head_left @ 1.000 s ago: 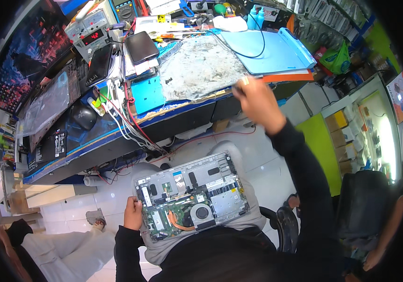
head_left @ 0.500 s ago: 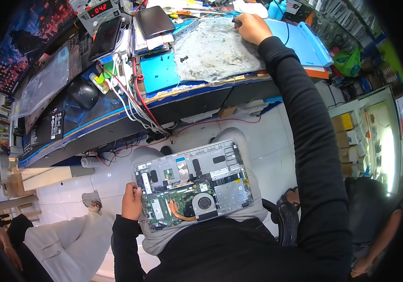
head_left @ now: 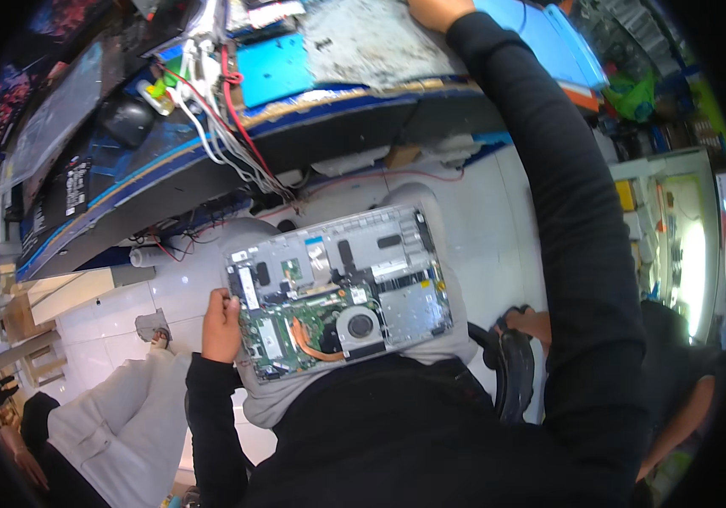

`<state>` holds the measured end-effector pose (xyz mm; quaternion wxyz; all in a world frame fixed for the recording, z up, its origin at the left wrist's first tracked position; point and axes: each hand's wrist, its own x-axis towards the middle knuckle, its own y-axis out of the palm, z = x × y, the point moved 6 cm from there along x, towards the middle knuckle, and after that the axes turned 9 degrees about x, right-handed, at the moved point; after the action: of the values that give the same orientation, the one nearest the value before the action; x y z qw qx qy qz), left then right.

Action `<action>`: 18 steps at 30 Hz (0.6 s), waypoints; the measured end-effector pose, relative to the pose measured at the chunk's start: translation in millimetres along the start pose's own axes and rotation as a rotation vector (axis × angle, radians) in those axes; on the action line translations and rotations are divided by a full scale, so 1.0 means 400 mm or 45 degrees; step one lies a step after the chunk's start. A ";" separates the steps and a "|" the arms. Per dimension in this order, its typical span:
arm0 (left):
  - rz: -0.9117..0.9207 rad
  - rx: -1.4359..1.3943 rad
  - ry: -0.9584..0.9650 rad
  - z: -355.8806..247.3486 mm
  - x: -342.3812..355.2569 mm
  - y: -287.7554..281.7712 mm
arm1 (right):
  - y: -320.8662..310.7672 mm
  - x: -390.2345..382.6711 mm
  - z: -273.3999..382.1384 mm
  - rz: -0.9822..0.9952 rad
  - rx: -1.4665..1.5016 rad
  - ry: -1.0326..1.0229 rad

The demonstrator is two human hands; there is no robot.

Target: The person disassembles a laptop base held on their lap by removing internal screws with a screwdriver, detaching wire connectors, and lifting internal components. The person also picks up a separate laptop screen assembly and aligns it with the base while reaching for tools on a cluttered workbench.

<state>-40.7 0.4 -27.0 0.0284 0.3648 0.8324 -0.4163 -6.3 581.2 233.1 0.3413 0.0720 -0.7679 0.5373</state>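
Observation:
An opened laptop base (head_left: 414, 317) rests across my lap, its insides facing up. It shows a green circuit board (head_left: 325, 311), a round fan (head_left: 360, 326) and a copper heat pipe (head_left: 305, 341). My left hand (head_left: 221, 328) is closed on its left edge, thumb on top. Stretched forward over the workbench, my right hand (head_left: 441, 12) is at the right side of a stained grey mat (head_left: 371, 42). The picture's upper edge cuts off its fingers, so whatever they hold is hidden.
A bundle of white and red cables (head_left: 240, 157) hangs over the bench's front edge. On the bench lie a blue mat (head_left: 274, 69), a black mouse (head_left: 128, 118) and a light-blue folder-like sheet (head_left: 541, 38). Other people's legs (head_left: 117, 415) show at left; someone sits at right.
The view has tipped downward, so bench and laptop sit higher in the picture. My right fingers, earlier pinching a small dark object, have slipped out of sight. My left hand keeps its hold.

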 end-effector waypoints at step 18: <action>0.984 -1.474 -0.268 -0.482 -0.267 0.255 | -0.469 -0.870 0.534 0.363 1.563 0.453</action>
<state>151.5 115.4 67.6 0.4441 0.5184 0.7238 0.1006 251.3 228.0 128.9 0.2855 0.0614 -0.2554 0.9217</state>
